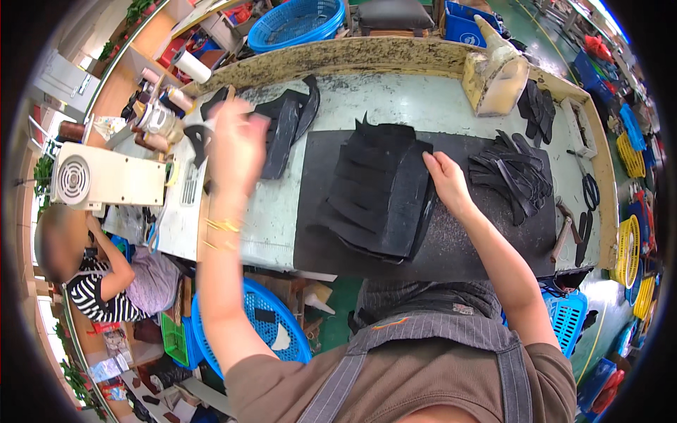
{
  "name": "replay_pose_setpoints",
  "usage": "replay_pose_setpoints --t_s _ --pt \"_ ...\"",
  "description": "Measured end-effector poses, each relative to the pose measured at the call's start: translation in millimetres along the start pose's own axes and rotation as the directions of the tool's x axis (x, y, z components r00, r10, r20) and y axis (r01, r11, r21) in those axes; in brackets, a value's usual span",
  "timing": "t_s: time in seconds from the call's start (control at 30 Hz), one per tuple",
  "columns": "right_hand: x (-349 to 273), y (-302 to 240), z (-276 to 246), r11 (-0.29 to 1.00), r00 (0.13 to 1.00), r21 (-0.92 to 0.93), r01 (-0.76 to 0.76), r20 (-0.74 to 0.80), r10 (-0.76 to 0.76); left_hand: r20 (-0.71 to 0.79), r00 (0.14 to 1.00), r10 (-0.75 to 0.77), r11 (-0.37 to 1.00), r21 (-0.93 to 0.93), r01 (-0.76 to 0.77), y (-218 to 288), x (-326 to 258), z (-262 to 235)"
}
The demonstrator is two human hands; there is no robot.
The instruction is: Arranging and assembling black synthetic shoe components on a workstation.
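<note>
A fanned stack of flat black pieces (377, 190), leather-like, lies on a dark mat (451, 261) in front of me. My right hand (448, 180) is closed at the stack's upper right edge, thumb and fingers pinching it. My left hand (240, 144) is raised over the left side of the table and smeared by motion, so its fingers cannot be made out. Beside it lie more black cut pieces (285, 130). A heap of narrow black strips (511, 176) rests on the mat, right of my right hand.
A yellowed block with a cone (497, 77) stands at the back right. Scissors (591, 190) and a hammer (564, 233) lie near the right rim. A cream machine (106, 176) and another person (106, 275) are at left. Blue baskets (296, 25) sit behind.
</note>
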State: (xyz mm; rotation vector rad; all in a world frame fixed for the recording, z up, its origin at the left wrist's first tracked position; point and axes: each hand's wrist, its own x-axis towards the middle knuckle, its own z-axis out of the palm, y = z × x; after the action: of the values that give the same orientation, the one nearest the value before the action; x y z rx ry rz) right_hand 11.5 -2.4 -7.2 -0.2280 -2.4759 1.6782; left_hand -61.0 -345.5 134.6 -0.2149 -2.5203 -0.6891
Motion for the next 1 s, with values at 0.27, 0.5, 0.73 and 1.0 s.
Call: replay_pose_setpoints --t_s 0.27,0.5,0.73,1.0 --pt "-12.8 -52.0 -4.3 0.892 0.919 0.390 -0.229 0.389 0.065 0.324 0.918 0.230 0.929 -0.353 -0.108 103.7 -126.1 108.8" --pt "27.9 -33.6 11.9 0.805 0.961 0.558 -0.200 0.272 0.050 0.238 0.956 0.173 0.883 -0.467 -0.043 92.0 -83.3 142.3" --pt "69.0 -23.2 26.5 0.871 0.994 0.491 -0.031 0.103 -0.023 0.214 0.977 0.012 0.798 -0.591 0.120 83.7 -51.6 162.7" --pt "145.6 -8.5 29.6 0.983 0.964 0.025 0.184 -0.197 -0.176 -0.159 0.941 -0.299 0.924 -0.295 0.244 26.7 -12.3 61.9"
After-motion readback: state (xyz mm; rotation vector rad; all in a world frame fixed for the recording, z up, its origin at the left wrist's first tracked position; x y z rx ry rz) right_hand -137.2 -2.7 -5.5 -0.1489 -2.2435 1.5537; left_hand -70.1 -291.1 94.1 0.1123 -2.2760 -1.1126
